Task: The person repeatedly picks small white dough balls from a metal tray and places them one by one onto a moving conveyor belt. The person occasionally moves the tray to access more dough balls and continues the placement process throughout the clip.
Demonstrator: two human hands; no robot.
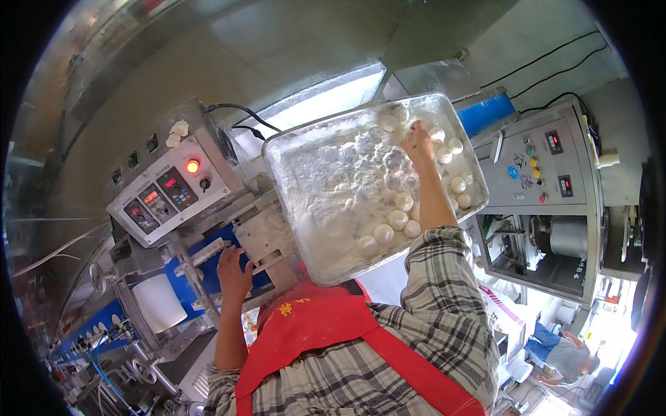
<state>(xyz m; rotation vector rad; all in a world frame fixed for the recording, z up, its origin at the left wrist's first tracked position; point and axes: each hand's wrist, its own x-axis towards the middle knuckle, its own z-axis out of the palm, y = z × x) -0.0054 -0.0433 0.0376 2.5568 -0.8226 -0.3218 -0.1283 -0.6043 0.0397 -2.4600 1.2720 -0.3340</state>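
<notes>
A large metal tray point(325, 208), thick with white flour, lies tilted before me. Round dough balls point(384, 234) cluster along its right side and near edge. My right hand point(418, 144) reaches into the tray's far right part, with its fingers bent about a pale dough ball point(409, 134). Whether they grip that ball is unclear, as the hand partly hides it. To the left of the tray, my left hand point(234, 273) hovers over or rests on a blue conveyor belt point(213, 278), fingers apart and holding nothing.
A control box point(169, 190) with a lit red lamp stands left of the tray, two dough pieces point(177, 133) on top. Rollers and handwheels point(143, 370) line the left conveyor. At right stands a metal machine cabinet point(551, 166); beyond it is another person point(564, 356).
</notes>
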